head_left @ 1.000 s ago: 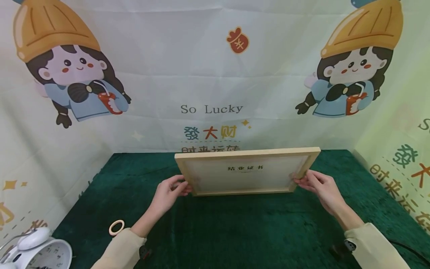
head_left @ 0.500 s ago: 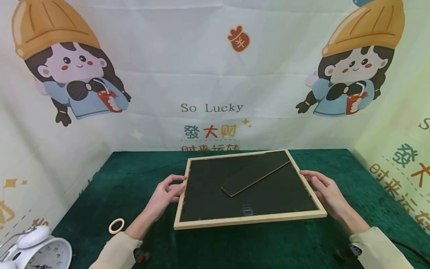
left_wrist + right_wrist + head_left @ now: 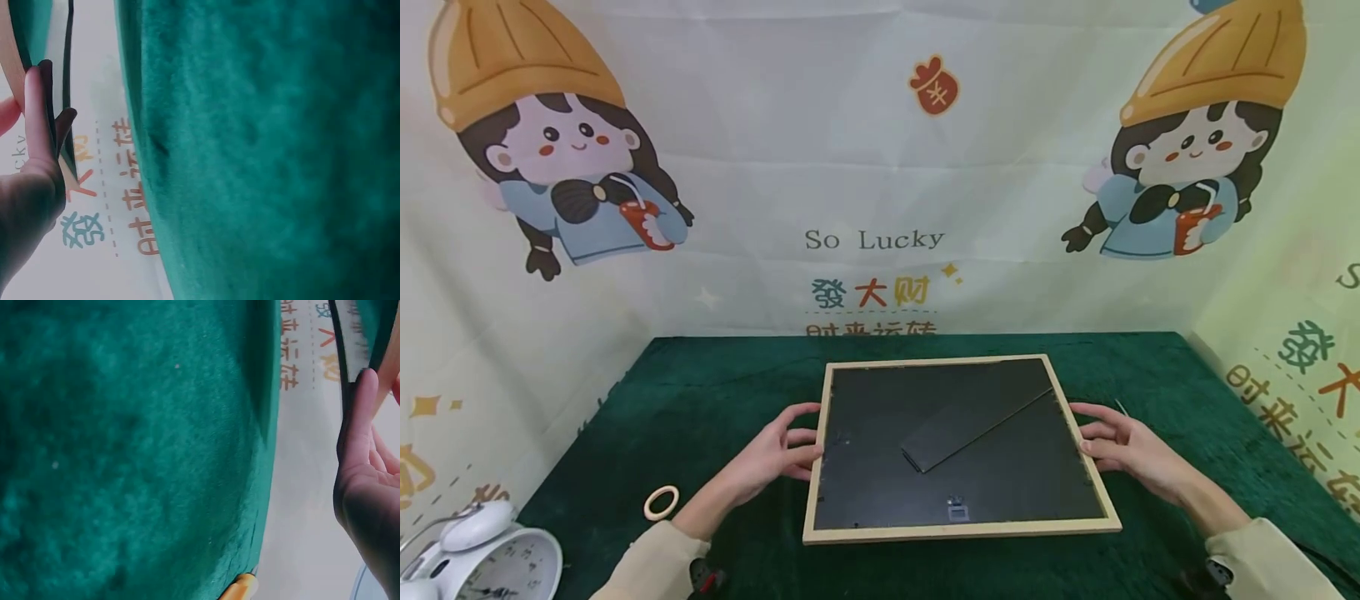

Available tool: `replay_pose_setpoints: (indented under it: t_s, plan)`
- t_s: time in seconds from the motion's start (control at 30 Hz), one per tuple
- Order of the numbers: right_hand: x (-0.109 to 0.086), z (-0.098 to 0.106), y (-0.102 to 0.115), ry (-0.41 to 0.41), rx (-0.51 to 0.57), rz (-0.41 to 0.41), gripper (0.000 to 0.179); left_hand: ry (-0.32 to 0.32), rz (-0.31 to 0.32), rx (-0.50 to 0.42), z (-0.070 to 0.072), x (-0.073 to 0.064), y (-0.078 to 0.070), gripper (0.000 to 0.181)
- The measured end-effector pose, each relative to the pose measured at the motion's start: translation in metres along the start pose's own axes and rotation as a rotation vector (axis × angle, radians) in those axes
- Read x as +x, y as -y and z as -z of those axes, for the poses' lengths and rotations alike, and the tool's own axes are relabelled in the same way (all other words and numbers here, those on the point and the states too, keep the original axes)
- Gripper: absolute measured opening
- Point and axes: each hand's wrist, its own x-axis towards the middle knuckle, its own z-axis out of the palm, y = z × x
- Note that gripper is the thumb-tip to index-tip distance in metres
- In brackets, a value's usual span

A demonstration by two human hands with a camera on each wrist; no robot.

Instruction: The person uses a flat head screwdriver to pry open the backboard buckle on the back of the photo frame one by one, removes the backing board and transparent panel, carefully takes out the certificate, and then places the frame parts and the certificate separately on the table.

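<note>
A picture frame [image 3: 865,450] with a pale wood border lies back side up in the head view. Its black backing carries a folded stand leg and a small metal hanger near the front edge. My left hand [image 3: 772,450] holds the left border, thumb on the near side and fingers spread along the edge. On the opposite border my right hand [image 3: 1138,454] grips in much the same way. Each wrist view shows its hand, the left hand [image 3: 39,156] and the right hand [image 3: 369,469], at the wooden edge. The frame's printed front is hidden underneath.
A wooden ring [image 3: 661,503] lies on the green cloth [image 3: 715,375] left of my left forearm. A white twin-bell alarm clock [image 3: 497,558] stands at the near left corner. Printed fabric [image 3: 745,167] hangs behind. An orange object [image 3: 240,587] peeks into the right wrist view.
The picture frame was tilted up with its printed front toward me; it has turned over to show its black back and come lower and nearer. Both hands kept hold of its sides.
</note>
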Motion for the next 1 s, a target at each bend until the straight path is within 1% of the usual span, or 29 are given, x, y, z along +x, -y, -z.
replay_pose_setpoints:
  t_s: [0.17, 0.33, 0.4, 0.6, 0.7, 0.83, 0.9, 1.0]
  plan:
    - [0.003, 0.0, -0.005, 0.062, 0.007, -0.057, 0.061, 0.032, 0.049, 0.007, 0.0, 0.003, 0.004, 0.063]
    - [0.007, -0.001, -0.009, 0.088, -0.009, -0.098, 0.064, 0.047, 0.088, 0.041, 0.001, 0.007, 0.007, 0.062]
    - [0.009, -0.002, -0.011, 0.088, -0.019, -0.114, 0.064, 0.042, 0.1, 0.069, 0.001, 0.009, 0.009, 0.061]
    - [0.013, -0.004, -0.017, 0.074, -0.067, -0.173, 0.065, -0.016, 0.168, 0.16, -0.006, 0.012, 0.012, 0.058]
    - [0.014, -0.005, -0.019, 0.064, -0.1, -0.196, 0.065, -0.044, 0.189, 0.233, -0.012, 0.011, 0.009, 0.058]
    - [0.014, -0.005, -0.014, 0.092, -0.163, -0.212, 0.063, -0.07, 0.202, 0.367, -0.019, 0.01, 0.003, 0.057]
    - [0.014, -0.005, -0.01, 0.116, -0.22, -0.213, 0.061, -0.062, 0.195, 0.433, -0.021, 0.01, 0.001, 0.057]
    - [0.015, -0.006, -0.005, 0.123, -0.309, -0.219, 0.058, -0.039, 0.181, 0.51, -0.023, 0.01, -0.002, 0.056]
